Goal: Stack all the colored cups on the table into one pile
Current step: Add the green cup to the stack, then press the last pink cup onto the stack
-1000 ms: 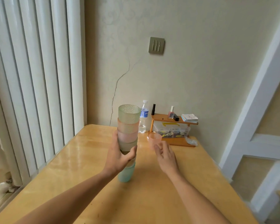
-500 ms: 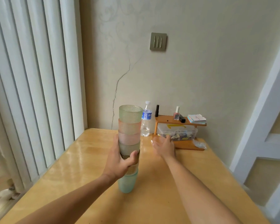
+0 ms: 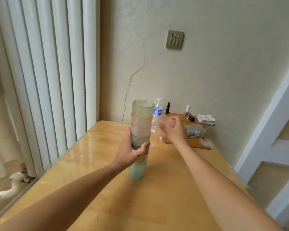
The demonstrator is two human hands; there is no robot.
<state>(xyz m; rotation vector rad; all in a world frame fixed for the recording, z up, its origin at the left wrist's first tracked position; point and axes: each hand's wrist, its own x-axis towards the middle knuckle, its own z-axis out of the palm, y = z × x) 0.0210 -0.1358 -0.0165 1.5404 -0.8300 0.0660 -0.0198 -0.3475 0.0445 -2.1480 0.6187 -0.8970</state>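
Left hand (image 3: 130, 151) is wrapped around the mid-lower part of the cup stack (image 3: 141, 130), thumb on the near side, fingers around the back. The stack stands upright on the desk (image 3: 93, 147), its teal bottom cup (image 3: 137, 170) touching the wood below the hand. Above the grip: a greyish cup, two pink ones, and a green cup (image 3: 143, 108) at the top with its rim open.

Right hand (image 3: 173, 130) is closed around a pale pink cup (image 3: 163, 126), held in the air just right of the stack, at about the level of the stack's pink cups. The cup is motion-blurred and see-through, so its tilt can't be read. It is not touching the stack.

Behind both hands, at the far desk edge by the wall: a water bottle (image 3: 157, 114) just behind the stack, and a small wooden shelf (image 3: 198, 122) with a nail polish bottle (image 3: 186, 112), a dark tube (image 3: 168, 108) and a pile of cards (image 3: 205, 120) on top. A clear plastic box (image 3: 196, 133) sits under the shelf top.
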